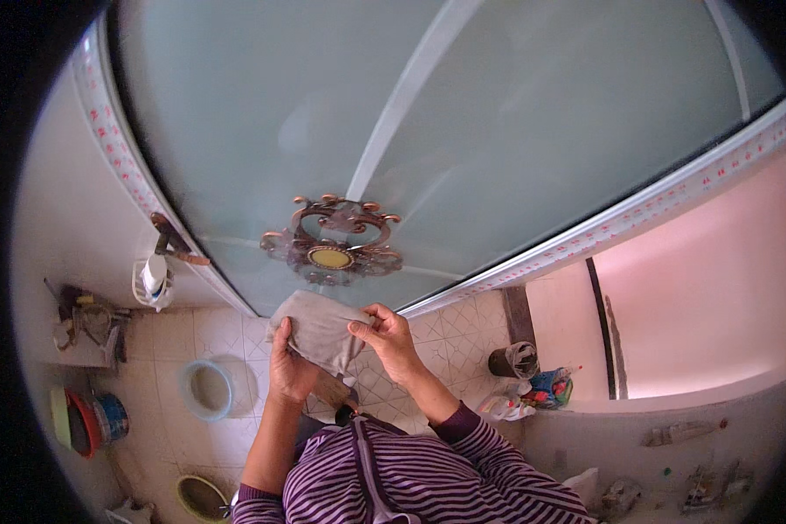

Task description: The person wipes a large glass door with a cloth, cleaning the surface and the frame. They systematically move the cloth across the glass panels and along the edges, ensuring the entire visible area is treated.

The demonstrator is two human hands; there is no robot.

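A grey-beige cloth (316, 325) is held out between my two hands, in front of my striped top. My left hand (290, 367) grips its left side, thumb on top and the other fingers hidden beneath. With thumb and fingers, my right hand (388, 341) pinches the cloth's right edge. Just beyond the cloth is a brown scrollwork ornament (331, 258) with a yellow oval centre, on a frosted glass door (533, 131). The cloth and the ornament look close, but I cannot tell whether they touch.
A light blue basin (186, 389) sits on the tiled floor at left, with a yellowish-rimmed bowl (183, 499) nearer me. A door handle (179, 243) and a white basket (140, 284) are at the door's left. A dark bin (503, 362) and colourful bags (552, 387) stand at right.
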